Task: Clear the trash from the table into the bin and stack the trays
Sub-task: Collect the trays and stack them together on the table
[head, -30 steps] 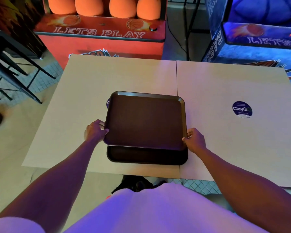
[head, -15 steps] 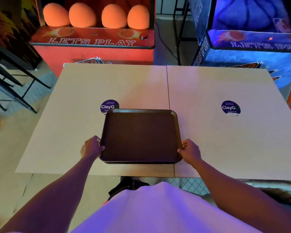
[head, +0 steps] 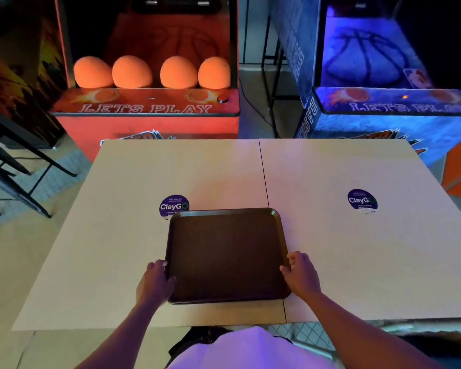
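A dark brown tray (head: 225, 255) lies flat on the near middle of the beige table (head: 357, 262). Directly under it sits a second tray, with only a thin edge showing along the front. My left hand (head: 156, 279) holds the top tray's left rim, thumb on the rim. My right hand (head: 301, 272) holds its right rim near the front corner. I see no trash on the table and no bin in this view.
Two round ClayGo stickers (head: 174, 206) (head: 362, 200) mark the tabletops, which meet at a seam (head: 264, 182). Behind stand a red arcade machine (head: 147, 107) with orange balls and a blue one (head: 394, 107). Black chair legs (head: 8, 166) stand at the left.
The top tray came down onto the lower one and slid toward me until both line up. My hands stayed on its sides, and my view tilted upward.
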Motion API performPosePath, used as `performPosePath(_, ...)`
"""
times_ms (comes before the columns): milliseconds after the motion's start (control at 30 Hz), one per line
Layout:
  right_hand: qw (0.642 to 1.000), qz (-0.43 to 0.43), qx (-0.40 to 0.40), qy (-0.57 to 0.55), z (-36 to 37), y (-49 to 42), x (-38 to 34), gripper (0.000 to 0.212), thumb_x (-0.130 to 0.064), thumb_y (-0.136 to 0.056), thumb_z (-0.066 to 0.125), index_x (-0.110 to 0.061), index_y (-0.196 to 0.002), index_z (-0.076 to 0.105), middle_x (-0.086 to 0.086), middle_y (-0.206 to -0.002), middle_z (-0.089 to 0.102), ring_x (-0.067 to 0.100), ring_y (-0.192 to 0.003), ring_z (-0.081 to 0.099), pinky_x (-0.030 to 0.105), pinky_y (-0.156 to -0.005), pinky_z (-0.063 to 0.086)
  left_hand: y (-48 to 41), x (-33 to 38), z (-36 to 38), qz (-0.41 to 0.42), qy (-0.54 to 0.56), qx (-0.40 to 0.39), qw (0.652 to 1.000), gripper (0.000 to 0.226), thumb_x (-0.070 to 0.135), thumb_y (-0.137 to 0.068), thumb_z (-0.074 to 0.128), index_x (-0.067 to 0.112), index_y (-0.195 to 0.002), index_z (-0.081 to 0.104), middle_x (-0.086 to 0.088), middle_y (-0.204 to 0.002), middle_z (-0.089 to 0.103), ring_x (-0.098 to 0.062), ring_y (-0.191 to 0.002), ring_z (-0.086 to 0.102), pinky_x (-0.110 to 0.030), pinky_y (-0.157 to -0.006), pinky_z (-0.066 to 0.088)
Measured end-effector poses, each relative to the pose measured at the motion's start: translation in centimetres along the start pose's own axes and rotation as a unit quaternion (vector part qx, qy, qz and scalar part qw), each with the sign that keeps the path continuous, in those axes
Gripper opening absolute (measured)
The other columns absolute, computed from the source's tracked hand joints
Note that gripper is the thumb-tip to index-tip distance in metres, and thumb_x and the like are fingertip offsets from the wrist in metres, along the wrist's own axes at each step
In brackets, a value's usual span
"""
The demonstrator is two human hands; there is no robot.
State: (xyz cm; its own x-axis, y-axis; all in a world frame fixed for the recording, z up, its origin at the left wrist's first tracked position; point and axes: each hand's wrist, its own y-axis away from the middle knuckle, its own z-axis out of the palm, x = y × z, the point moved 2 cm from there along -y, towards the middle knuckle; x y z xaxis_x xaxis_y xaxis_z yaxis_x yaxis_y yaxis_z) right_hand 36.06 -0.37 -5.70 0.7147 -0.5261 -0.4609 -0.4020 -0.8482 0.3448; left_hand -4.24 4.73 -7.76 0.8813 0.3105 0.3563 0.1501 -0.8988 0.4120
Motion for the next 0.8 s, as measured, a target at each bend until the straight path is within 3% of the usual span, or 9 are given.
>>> performPosePath(267, 1.000, -0.003, 0.001, 0.026, 0.4, -0.1, -1.6, 0.056, -0.033, -0.088, 0.075, -0.015, -0.136, 0.052, 0.006, -0.134, 0.051, 0.024, -0.122, 0.057, 0.036, -0.102, 0.051, 0.3, 0.9, 0.8, 0.013, -0.014, -0.005, 1.000, 0.072, 0.039, -0.087, 0.074, 0.022, -0.149, 0.043, -0.003, -0.147, 0.043, -0.027, -0.134, 0.048, -0.044, -0.097, 0.054)
performPosePath(467, 0.999, 0.002, -0.042, 0.031, 0.9, 0.4, -1.4, 0.101, -0.051, -0.076, 0.084, -0.013, -0.153, 0.031, 0.008, -0.152, 0.037, 0.027, -0.138, 0.045, 0.040, -0.110, 0.048, 0.9, 0.4, 1.2, 0.021, -0.004, -0.027, 0.999, 0.110, 0.048, -0.072, 0.087, 0.022, -0.159, 0.024, -0.003, -0.155, 0.030, -0.030, -0.137, 0.043, -0.045, -0.096, 0.055)
performPosePath(600, 0.994, -0.009, -0.095, 0.048, 1.3, 0.9, -1.7, 0.133, -0.062, -0.063, 0.089, -0.015, -0.161, 0.012, 0.007, -0.161, 0.023, 0.028, -0.147, 0.035, 0.041, -0.116, 0.043, 1.0, 0.0, 1.2, 0.001, 0.013, -0.059, 0.998, 0.131, 0.049, -0.057, 0.095, 0.018, -0.158, 0.018, -0.010, -0.152, 0.031, -0.036, -0.136, 0.044, -0.047, -0.101, 0.051)
performPosePath(800, 0.989, 0.001, -0.116, 0.089, 1.6, 0.8, -2.8, 0.147, -0.051, -0.057, 0.096, -0.016, -0.163, 0.001, 0.010, -0.164, 0.010, 0.033, -0.150, 0.028, 0.043, -0.120, 0.039, 1.0, 0.1, 1.1, 0.017, 0.022, -0.099, 0.995, 0.132, 0.037, -0.050, 0.100, 0.016, -0.154, 0.021, -0.010, -0.131, 0.042, -0.036, -0.122, 0.051, -0.049, -0.097, 0.052)
